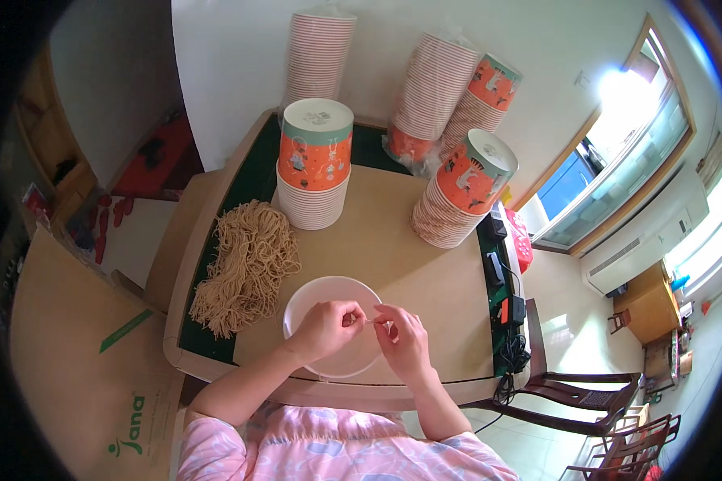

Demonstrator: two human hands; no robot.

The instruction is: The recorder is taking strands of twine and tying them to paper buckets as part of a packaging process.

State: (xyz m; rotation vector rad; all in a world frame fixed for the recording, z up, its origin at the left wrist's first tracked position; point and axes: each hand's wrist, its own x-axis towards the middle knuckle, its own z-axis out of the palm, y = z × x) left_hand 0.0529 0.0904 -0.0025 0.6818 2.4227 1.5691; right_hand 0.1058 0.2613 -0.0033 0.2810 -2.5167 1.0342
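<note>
My left hand (pixel 331 330) and my right hand (pixel 403 341) meet above the right side of a round white tub (pixel 303 295). The fingers of both are pinched together. Between the two pinches shows a short, thin, pale piece, perhaps string (pixel 369 321); it is too small to make out for certain. The tub stands open side up near the table's front edge. Left of it lies a loose heap of beige string (pixel 249 260), which neither hand touches.
Upside-down stacks of orange and green paper tubs stand at the back left (pixel 315 164) and back right (pixel 467 188), with bagged stacks (pixel 435 88) behind. Chargers and cables (pixel 512 349) line the table's right edge. A large cardboard sheet (pixel 88 345) is at left, a dark chair (pixel 578 393) at right.
</note>
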